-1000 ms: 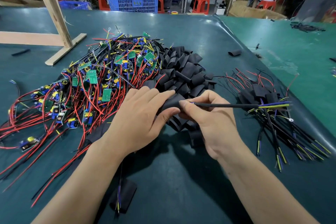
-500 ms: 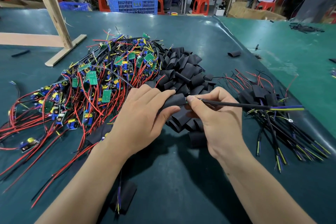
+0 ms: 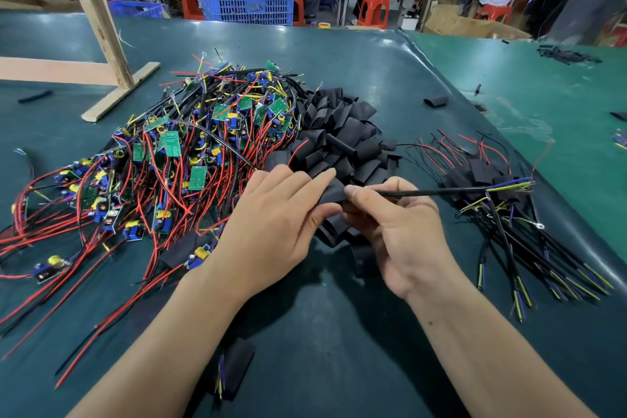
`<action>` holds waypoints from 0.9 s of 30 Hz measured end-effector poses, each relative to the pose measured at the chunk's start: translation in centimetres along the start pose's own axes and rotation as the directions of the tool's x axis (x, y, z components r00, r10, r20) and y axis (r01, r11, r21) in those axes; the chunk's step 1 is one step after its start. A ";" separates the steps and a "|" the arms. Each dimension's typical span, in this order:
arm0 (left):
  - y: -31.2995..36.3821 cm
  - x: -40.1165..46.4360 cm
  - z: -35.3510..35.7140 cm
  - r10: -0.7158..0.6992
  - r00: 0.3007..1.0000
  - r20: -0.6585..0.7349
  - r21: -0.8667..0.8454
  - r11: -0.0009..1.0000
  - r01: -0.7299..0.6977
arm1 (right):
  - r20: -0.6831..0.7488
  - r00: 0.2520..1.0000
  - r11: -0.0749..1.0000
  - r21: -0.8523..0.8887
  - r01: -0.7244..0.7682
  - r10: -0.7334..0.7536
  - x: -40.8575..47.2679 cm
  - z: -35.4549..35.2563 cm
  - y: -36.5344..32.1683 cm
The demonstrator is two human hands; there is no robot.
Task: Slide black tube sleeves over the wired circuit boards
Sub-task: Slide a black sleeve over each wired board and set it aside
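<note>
On the dark green worktop (image 3: pixel 339 332), a big tangle of boards (image 3: pixel 176 159) with red and black wires fills the nine-to-eleven o'clock area. Just right of it, around twelve o'clock from the hands, lies a heap of sleeves (image 3: pixel 342 142), flat black tube pieces touching the tangle's edge. At centre the left hand (image 3: pixel 271 224) grips one sleeve (image 3: pixel 330 193) between thumb and curled fingers, above the near edge of the heap. The right hand (image 3: pixel 397 231) touches it at three o'clock and pinches a thin black cable (image 3: pixel 427 193) between thumb and forefinger right at the sleeve's mouth; the cable runs out toward three o'clock, ending in blue and yellow leads. Beyond, at three o'clock, sits a pile of finished pieces (image 3: pixel 488 180). One sleeved piece (image 3: pixel 234 366) lies at six o'clock.
</note>
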State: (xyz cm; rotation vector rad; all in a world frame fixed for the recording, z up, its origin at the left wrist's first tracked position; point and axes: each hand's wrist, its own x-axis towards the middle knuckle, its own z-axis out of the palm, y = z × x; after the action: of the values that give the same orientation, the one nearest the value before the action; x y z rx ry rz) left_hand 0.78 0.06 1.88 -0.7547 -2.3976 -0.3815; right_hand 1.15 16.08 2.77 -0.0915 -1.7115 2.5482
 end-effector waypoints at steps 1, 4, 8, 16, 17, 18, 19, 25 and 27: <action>0.1 0.1 0.0 -0.014 1.000 -0.001 0.002 1.000 0.014 | 0.004 1.000 1.000 -0.003 0.009 -0.009 -0.1 0.1 0.1; -0.3 0.2 0.0 -0.024 0.999 -0.025 0.002 1.000 0.024 | 0.000 0.998 0.997 -0.036 0.070 -0.070 -0.2 0.2 0.3; -0.5 0.0 0.0 -0.009 0.998 -0.056 -0.032 0.999 0.008 | 0.004 0.995 0.993 -0.065 0.096 -0.096 -0.3 0.5 0.6; 1.3 -0.1 -0.9 -0.294 0.802 -0.520 -0.426 0.903 0.055 | -0.169 0.905 0.921 -0.041 0.388 -0.389 0.0 0.3 0.0; 1.8 0.2 -0.8 -0.470 0.805 -0.362 -0.614 0.770 0.174 | -0.150 0.886 0.898 -0.093 0.430 -0.439 -0.2 0.4 0.0; 2.0 0.6 -0.5 -0.626 0.770 -0.121 -0.785 0.536 0.312 | -0.116 0.870 0.876 -0.134 0.463 -0.478 -0.4 0.5 0.2; 2.2 1.0 -0.4 -0.695 0.704 0.143 -0.876 0.242 0.417 | -0.073 0.859 0.855 -0.169 0.491 -0.507 -0.7 0.6 0.4; 2.2 1.5 0.5 -0.624 0.675 0.393 -0.919 -0.255 0.299 | 0.075 0.817 0.774 -0.281 0.567 -0.572 -1.8 1.6 1.5; 2.7 1.2 0.7 -0.618 0.700 0.359 -0.933 -0.255 0.254 | 0.080 0.807 0.776 -0.236 0.585 -0.584 -2.0 1.7 1.4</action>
State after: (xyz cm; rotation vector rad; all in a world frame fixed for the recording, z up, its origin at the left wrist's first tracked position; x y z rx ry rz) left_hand 1.28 3.06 2.30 -0.0889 -1.5372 -2.6442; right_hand 2.96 13.76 2.11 0.3777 -1.7066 1.8721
